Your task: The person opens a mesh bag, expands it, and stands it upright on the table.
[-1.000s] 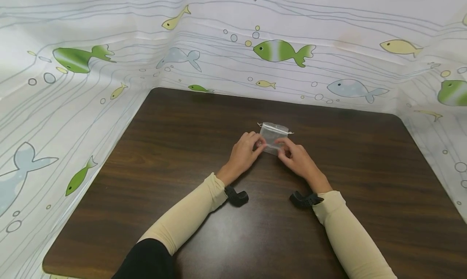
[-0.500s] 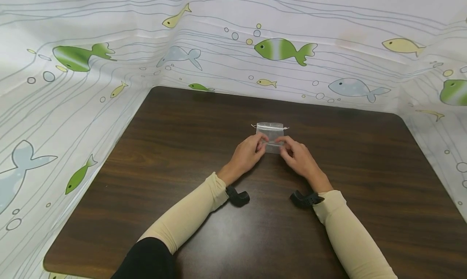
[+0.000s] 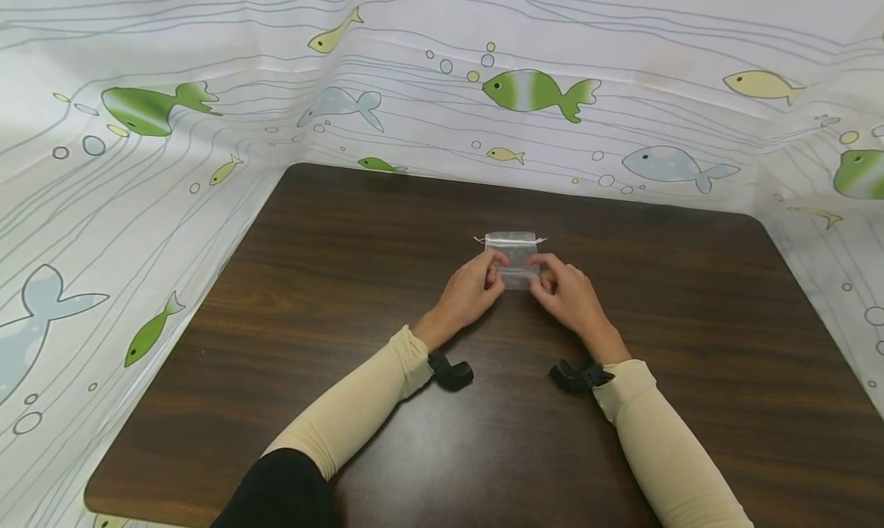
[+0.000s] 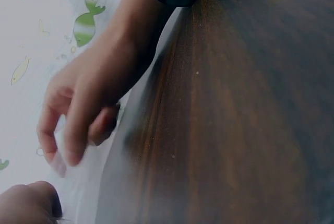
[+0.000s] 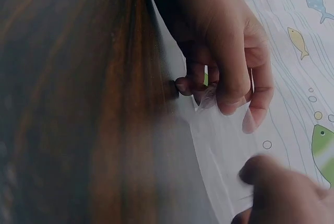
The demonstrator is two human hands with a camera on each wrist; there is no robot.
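Note:
A small sheer whitish drawstring pouch point(image 3: 514, 261) stands out against the dark table, with a thin drawstring point(image 3: 511, 242) running across its far end and short cord ends sticking out at both sides. My left hand point(image 3: 470, 288) pinches its left side between thumb and bent index finger; the right wrist view shows this left hand point(image 5: 224, 46) with sheer fabric point(image 5: 222, 135) at its fingertips. On the opposite side my right hand point(image 3: 572, 296) pinches the fabric the same way. In the left wrist view the right hand point(image 4: 99, 78) has its index fingertip behind the fabric.
The brown wooden table point(image 3: 691, 298) spreads around both hands. A white curtain printed with fish point(image 3: 539, 90) surrounds its back and sides. Each wrist carries a black camera mount, one on the left point(image 3: 450, 372) and one on the right point(image 3: 578, 376), projecting inward.
The pouch has turned from a slant to nearly square and shifted slightly left in the head view. Over the last half second the right fingers moved slightly outward; the left hand barely moved.

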